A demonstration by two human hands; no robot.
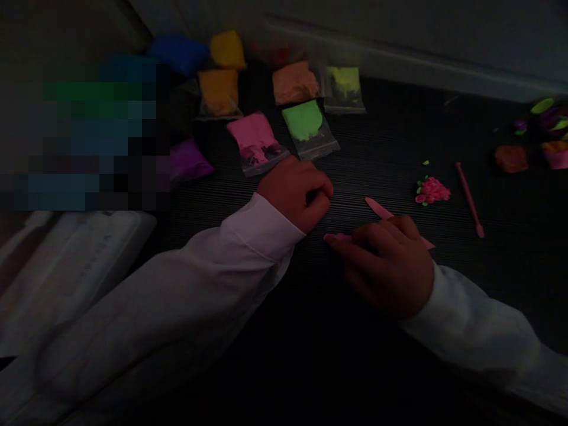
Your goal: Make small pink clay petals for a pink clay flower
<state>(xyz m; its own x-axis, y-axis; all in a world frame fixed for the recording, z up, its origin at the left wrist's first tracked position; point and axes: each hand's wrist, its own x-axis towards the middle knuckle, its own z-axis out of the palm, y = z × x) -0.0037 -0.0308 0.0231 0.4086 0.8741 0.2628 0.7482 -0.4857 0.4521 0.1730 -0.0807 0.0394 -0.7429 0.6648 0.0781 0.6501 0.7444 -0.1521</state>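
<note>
My left hand (296, 192) rests on the dark ribbed table (399, 136) as a loose fist, just below a bag of pink clay (256, 141); I cannot see anything in it. My right hand (387, 260) lies closed to its right, holding a pink flat modelling tool (377, 207) whose blade sticks out above the knuckles. Its fingertips press on a small piece of pink clay (333, 237) on the table. A little pink clay flower with green bits (431, 191) lies farther right.
Several clear bags of coloured clay lie at the back: green (306, 125), orange (293, 83), yellow-green (344, 87), amber (218, 92), yellow (227, 49), blue (177, 53), purple (189, 160). A pink stick tool (469, 198) lies at the right. Clay pieces (536, 139) sit far right. A white case (66, 260) lies left.
</note>
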